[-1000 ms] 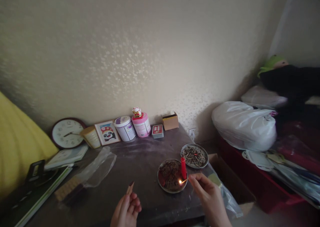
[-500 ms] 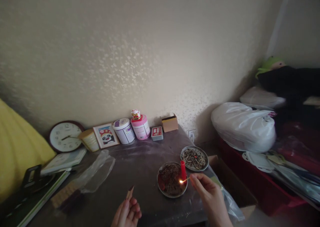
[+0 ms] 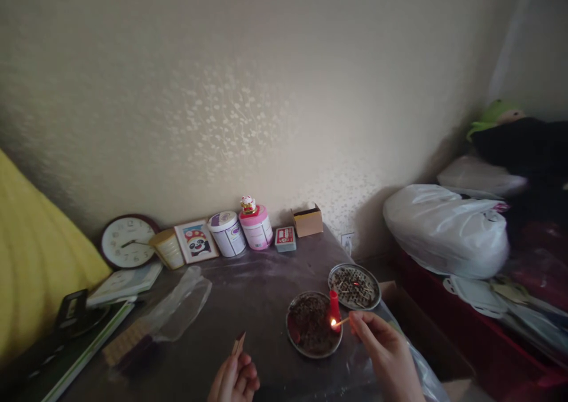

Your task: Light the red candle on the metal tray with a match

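Lit match (image 3: 338, 323) pinched between thumb and fingertips of the right hand (image 3: 384, 355), flame at the far tip, just left of the fingers. Flame sits right beside the base of a short red candle (image 3: 333, 306), which stands upright on the near tray (image 3: 293, 338), a round metal dish full of dark burnt bits. Whether flame and candle touch is too small to tell.

Second tray (image 3: 375, 284) lies just beyond the right hand, similar dark litter in it, apart from the first.

Left hand (image 3: 235, 379) low and to the left of the right one, fingers closed around a matchbox (image 3: 238, 343) that pokes up from the fist.

Clear plastic sheet (image 3: 415, 366) lies under and to the right of the right wrist. Another plastic bag (image 3: 177, 307) sits further left of the left hand, on the dark table (image 3: 248, 289).

Risks, as I judge them: match is short, so the flame may reach the fingertips. A dropped match landing off the tray could melt the plastic nearby. A nudge from the knuckles could tip the candle.
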Motion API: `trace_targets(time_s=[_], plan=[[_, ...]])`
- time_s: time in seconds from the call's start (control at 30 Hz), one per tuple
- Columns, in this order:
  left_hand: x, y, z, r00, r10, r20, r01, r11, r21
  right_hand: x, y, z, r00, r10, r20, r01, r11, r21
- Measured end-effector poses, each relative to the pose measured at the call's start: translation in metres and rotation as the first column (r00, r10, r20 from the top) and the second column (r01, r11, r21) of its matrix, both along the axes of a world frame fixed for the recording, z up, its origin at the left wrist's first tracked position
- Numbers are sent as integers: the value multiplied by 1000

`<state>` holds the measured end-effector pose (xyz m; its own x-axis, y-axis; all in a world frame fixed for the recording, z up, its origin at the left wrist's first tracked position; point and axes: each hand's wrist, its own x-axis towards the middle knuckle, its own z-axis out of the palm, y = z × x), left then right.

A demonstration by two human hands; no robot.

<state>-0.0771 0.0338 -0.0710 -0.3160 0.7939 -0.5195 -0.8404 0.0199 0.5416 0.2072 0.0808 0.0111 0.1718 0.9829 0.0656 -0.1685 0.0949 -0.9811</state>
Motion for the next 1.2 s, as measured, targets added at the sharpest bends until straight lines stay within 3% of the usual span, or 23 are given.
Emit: trace_targets(time_s=[0.4, 0.77, 1.03, 1.2], plan=[[18, -4, 18, 987, 129, -94, -123, 990, 65, 1, -10, 21, 997, -14, 75, 21, 995, -98], [19, -1, 23, 980, 182, -82, -177, 982, 70, 0, -5, 57, 991, -68, 119, 66, 997, 27], [16, 2, 13, 981, 141, -132, -134, 989, 59, 10, 2, 45, 980, -165, 112, 171, 984, -42], [16, 4, 7, 981, 111, -159, -105, 993, 44, 13, 5, 44, 973, -199, 120, 202, 979, -10]])
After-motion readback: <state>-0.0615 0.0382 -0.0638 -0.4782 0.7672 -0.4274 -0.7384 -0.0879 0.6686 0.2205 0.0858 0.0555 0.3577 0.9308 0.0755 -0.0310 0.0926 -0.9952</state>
